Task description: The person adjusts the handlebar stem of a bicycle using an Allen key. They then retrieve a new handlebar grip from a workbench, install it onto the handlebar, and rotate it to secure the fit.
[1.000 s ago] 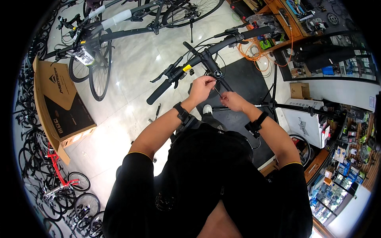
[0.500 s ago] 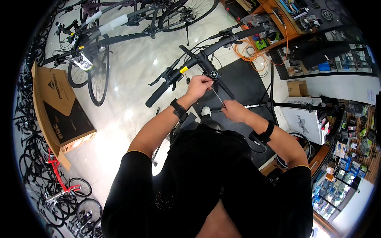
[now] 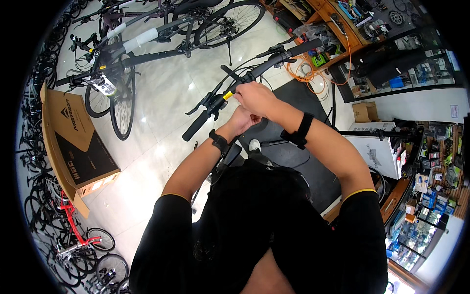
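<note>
A black bicycle handlebar (image 3: pixel 267 65) runs diagonally in front of me, with a grip at each end and a brake lever (image 3: pixel 195 109) near its left grip. My right hand (image 3: pixel 255 99) is curled over the middle of the bar, covering the stem; its fingertips are hidden. Just below it, my left hand (image 3: pixel 241 121) is closed, thumb and fingers pinched together close under the right wrist. What either hand holds cannot be made out. A yellow label (image 3: pixel 227 95) shows on the bar beside my right knuckles.
A black mat (image 3: pixel 306 105) lies beneath the handlebar. Other bicycles (image 3: pixel 152 58) stand at the upper left, above an open cardboard box (image 3: pixel 93 152). An orange hose (image 3: pixel 304 78) coils by a wooden workbench (image 3: pixel 350 43). At right are a repair-stand arm (image 3: pixel 362 133) and a white box (image 3: pixel 377 154).
My right hand has moved up and left from below the stem to over it. My left hand has dropped lower. The thin metal rod seen between my hands earlier is now out of sight.
</note>
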Available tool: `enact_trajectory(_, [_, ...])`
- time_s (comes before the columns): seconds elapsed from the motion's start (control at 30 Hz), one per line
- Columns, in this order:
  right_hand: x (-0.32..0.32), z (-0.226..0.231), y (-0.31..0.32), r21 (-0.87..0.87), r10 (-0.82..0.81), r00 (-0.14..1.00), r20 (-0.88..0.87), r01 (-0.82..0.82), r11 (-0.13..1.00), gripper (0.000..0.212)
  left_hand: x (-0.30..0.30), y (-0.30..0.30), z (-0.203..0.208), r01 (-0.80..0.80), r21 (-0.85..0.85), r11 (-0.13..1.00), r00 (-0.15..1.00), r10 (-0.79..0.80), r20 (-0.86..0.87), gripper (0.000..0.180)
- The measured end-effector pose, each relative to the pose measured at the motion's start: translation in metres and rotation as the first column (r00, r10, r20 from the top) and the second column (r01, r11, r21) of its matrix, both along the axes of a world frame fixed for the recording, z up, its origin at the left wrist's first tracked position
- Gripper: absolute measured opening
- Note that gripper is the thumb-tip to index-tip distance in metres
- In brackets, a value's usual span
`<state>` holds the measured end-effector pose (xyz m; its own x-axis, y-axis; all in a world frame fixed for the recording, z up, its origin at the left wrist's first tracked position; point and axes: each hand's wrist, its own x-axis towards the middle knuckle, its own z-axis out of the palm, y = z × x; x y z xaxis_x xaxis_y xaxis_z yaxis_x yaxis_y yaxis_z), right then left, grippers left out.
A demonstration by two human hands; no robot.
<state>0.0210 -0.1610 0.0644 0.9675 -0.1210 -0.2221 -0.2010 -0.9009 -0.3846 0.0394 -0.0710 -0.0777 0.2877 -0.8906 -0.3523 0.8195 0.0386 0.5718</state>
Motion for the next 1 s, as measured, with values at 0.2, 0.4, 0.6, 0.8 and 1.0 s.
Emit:
enact_trajectory(0.2, [-0.008,-0.009,0.002,-0.057,0.057,0.998,0.025,-0.056,0.997,0.029,0.004,0.006,-0.010,0.003,0.048,0.999,0.756,-0.034,0.653,0.022])
enact_trajectory(0.4, [-0.010,-0.008,0.002,0.160,-0.007,1.000,-0.003,0.008,0.987,0.023,0.004,0.026,0.014,-0.209,0.367,0.906,0.211,-0.325,0.922,0.014])
enact_trajectory(0.6, [-0.049,0.027,-0.039,0.375,0.116,0.927,-0.356,0.028,0.926,0.014,0.016,0.071,0.053,-0.001,0.243,0.970,0.103,-0.241,0.965,0.016])
enact_trajectory(0.8, [-0.109,-0.009,-0.056,0.636,0.114,0.910,-0.399,0.185,0.749,0.019,-0.012,0.050,0.084,0.212,0.224,0.951,0.162,-0.260,0.952,0.014])
enact_trajectory(1.0, [-0.122,-0.025,-0.099,0.809,-0.176,0.983,-0.060,0.151,0.568,0.017,-0.026,0.043,0.073,0.030,0.175,0.984,0.642,-0.153,0.752,0.018])
